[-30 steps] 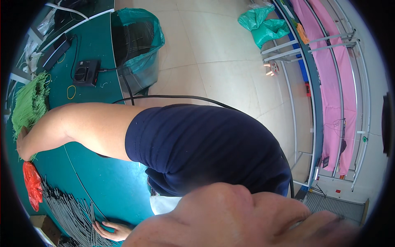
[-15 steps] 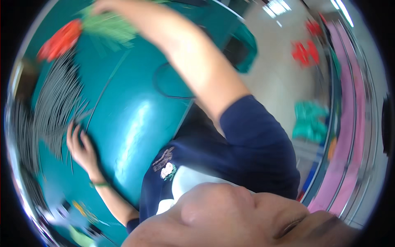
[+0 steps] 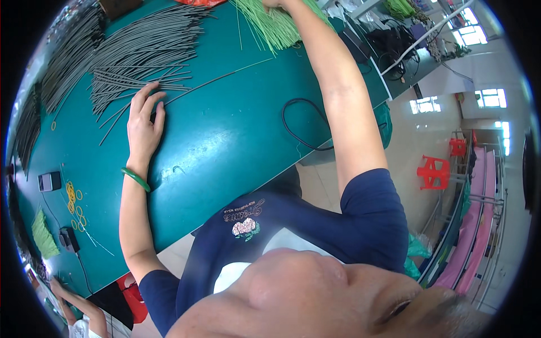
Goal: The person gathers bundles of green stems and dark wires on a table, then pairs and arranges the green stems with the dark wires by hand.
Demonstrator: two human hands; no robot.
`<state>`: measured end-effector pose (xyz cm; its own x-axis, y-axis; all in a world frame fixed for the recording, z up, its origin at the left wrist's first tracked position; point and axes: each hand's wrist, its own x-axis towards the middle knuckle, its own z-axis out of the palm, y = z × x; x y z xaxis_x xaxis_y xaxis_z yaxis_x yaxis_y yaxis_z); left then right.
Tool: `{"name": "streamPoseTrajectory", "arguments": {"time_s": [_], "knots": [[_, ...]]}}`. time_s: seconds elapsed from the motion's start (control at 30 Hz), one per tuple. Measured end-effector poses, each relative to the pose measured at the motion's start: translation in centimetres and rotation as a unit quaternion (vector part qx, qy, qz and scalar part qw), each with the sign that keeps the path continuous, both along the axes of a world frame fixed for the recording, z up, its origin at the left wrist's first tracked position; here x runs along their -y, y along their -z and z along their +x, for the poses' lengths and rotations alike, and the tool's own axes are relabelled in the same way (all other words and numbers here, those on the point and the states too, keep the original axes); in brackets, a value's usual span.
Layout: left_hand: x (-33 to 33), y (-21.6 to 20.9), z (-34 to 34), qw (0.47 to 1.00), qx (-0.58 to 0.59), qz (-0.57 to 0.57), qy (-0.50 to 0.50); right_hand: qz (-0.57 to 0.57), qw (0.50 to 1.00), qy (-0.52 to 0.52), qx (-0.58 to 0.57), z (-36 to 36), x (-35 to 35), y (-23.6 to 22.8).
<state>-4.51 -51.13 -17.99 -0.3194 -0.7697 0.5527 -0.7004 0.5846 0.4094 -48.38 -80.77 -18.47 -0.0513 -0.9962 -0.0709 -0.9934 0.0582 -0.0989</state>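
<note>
My left hand [image 3: 145, 121], with a green bangle [image 3: 136, 179] on the wrist, rests at the near edge of a pile of thin dark grey stems [image 3: 147, 42]. Its thumb and fingertips come together on the end of one long thin stem [image 3: 211, 83], which slants away to the right and turns greenish toward its far end. At the top edge, my right hand [image 3: 276, 4] lies on a bundle of light green thin strips [image 3: 273, 25]. Its fingers look closed on some of them, though the frame cuts off part of the hand.
More dark stems [image 3: 73, 50] lie at the far left. Yellow rubber bands [image 3: 70, 197], a small dark device [image 3: 49, 181] and a black adapter [image 3: 67, 239] are on the green table [image 3: 225, 141]. A black cable loop [image 3: 286, 115] lies near my right arm. Another person's arm [image 3: 79, 301] shows lower left.
The view has swung, so the table now appears lower and farther right. My left hand has drawn its fingertips closer together; my right hand remains at the green strips.
</note>
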Motion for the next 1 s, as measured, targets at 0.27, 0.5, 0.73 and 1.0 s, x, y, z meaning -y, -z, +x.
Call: {"name": "streamPoseTrajectory", "arguments": {"time_s": [0.27, 0.5, 0.73, 1.0], "knots": [[8.2, -3.7, -9.6, 0.951, -0.160, 0.249, 0.091, -0.003, 0.999, -0.001, -0.039, -4.1, 3.9, 2.4], [21.8, -1.2, -18.8, 0.755, -0.347, 0.557, -0.028, 0.039, 0.990, -0.011, 0.139, 6.7, -2.6, -1.2], [28.8, 2.4, -23.3, 0.762, -0.397, 0.511, -0.014, 0.135, 0.917, -0.022, 0.374, 5.9, -2.9, -3.6], [32.1, 3.9, -25.0, 0.756, -0.350, 0.552, 0.038, 0.119, 0.931, -0.067, 0.338, -1.3, -0.5, 2.2]]}}
